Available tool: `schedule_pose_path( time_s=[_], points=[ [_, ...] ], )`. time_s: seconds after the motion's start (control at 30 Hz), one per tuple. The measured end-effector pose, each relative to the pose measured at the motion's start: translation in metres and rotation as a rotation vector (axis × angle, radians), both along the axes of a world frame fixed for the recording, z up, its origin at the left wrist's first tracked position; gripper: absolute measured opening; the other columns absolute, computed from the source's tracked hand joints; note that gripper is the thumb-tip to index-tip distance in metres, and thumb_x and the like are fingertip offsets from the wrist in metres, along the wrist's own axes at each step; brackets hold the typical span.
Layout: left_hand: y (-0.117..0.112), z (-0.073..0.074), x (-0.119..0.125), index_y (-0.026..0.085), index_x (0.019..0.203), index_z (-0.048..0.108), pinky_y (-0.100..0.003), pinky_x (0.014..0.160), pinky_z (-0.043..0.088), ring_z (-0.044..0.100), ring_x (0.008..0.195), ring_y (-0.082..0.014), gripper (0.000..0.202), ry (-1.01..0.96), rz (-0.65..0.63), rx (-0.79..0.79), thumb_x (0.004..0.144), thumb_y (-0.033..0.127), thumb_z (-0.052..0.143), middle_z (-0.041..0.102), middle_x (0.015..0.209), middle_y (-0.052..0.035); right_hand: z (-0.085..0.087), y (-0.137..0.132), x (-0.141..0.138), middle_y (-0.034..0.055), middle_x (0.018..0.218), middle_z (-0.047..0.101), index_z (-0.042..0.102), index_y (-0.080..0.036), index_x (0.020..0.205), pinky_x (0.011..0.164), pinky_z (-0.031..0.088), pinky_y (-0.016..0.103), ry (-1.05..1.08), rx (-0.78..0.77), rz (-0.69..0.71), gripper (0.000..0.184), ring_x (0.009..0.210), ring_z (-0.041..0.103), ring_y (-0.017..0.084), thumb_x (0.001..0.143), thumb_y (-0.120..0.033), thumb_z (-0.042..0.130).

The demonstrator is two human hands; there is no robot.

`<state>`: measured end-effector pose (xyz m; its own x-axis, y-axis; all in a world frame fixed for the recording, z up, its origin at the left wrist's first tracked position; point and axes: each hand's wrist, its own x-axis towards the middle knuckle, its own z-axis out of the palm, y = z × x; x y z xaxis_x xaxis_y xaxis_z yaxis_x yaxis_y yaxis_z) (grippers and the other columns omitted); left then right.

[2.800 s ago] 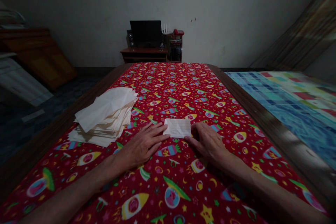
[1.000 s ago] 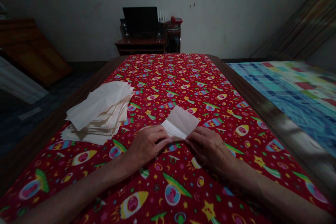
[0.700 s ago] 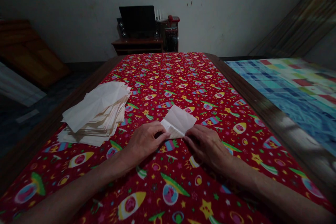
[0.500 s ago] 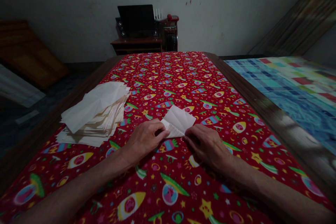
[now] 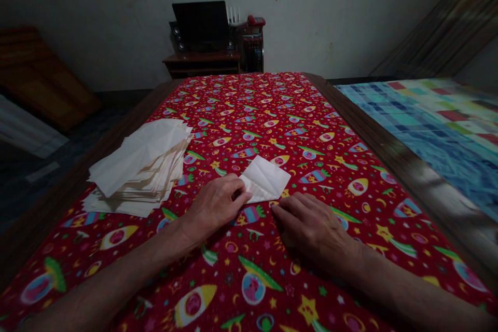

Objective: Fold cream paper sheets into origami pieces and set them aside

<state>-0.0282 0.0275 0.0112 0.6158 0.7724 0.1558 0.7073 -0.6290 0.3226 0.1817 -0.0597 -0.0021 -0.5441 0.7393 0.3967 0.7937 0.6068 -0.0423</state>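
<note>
A small folded sheet of white paper (image 5: 266, 178) lies on the red patterned cloth (image 5: 249, 114) in front of me. My left hand (image 5: 222, 198) pinches its left corner, thumb and fingers together. Just off the paper's lower right corner, my right hand (image 5: 309, 220) rests on the cloth with its fingers curled and nothing visible in them; its thumb is partly hidden. To the left lies a thick, uneven stack of paper sheets (image 5: 136, 161), creased on top.
The cloth covers a table with dark wooden edges (image 5: 350, 129). A bed with a checked cover (image 5: 408, 124) stands at the right. By the far wall are a black monitor (image 5: 201, 25) on a small desk (image 5: 202, 58) and a red telephone (image 5: 256, 21).
My right hand has let go of the paper's right corner and drawn slightly back and down. My left hand keeps its pinch on the left corner.
</note>
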Motion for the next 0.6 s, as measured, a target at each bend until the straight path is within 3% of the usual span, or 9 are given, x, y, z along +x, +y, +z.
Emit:
schedule_pose_path(
  time_s=[0.1, 0.27, 0.6],
  points=[
    [-0.0010, 0.0005, -0.0001, 0.017, 0.068, 0.056, -0.025, 0.062, 0.037, 0.054, 0.066, -0.0133, 0.022, -0.004, 0.002, -0.003, 0.087, 0.027, 0.056, 0.056, 0.071, 0.0001, -0.0013, -0.0028, 0.0000, 0.0106, 0.085, 0.063, 0.064, -0.012, 0.099, 0.065, 0.044, 0.035, -0.009, 0.025, 0.013, 0.021, 0.072, 0.051, 0.020, 0.090, -0.015, 0.045],
    [-0.0020, 0.0004, 0.0000, 0.017, 0.067, 0.055, -0.025, 0.062, 0.037, 0.053, 0.067, -0.0134, 0.021, -0.002, 0.017, -0.029, 0.086, 0.027, 0.058, 0.055, 0.071, 0.0002, -0.0064, -0.0010, -0.0004, 0.0095, 0.087, 0.062, 0.059, -0.012, 0.113, 0.067, 0.043, 0.033, 0.016, 0.006, -0.066, 0.027, 0.076, 0.051, 0.019, 0.090, -0.015, 0.045],
    [-0.0024, 0.0015, 0.0008, 0.017, 0.068, 0.053, -0.025, 0.063, 0.035, 0.052, 0.067, -0.0131, 0.022, 0.004, 0.034, -0.071, 0.086, 0.028, 0.057, 0.053, 0.073, 0.0007, -0.0092, -0.0006, -0.0037, 0.0068, 0.083, 0.057, 0.060, -0.015, 0.106, 0.066, 0.038, 0.032, -0.009, -0.039, -0.118, 0.024, 0.076, 0.047, 0.019, 0.087, -0.011, 0.045]
  ],
)
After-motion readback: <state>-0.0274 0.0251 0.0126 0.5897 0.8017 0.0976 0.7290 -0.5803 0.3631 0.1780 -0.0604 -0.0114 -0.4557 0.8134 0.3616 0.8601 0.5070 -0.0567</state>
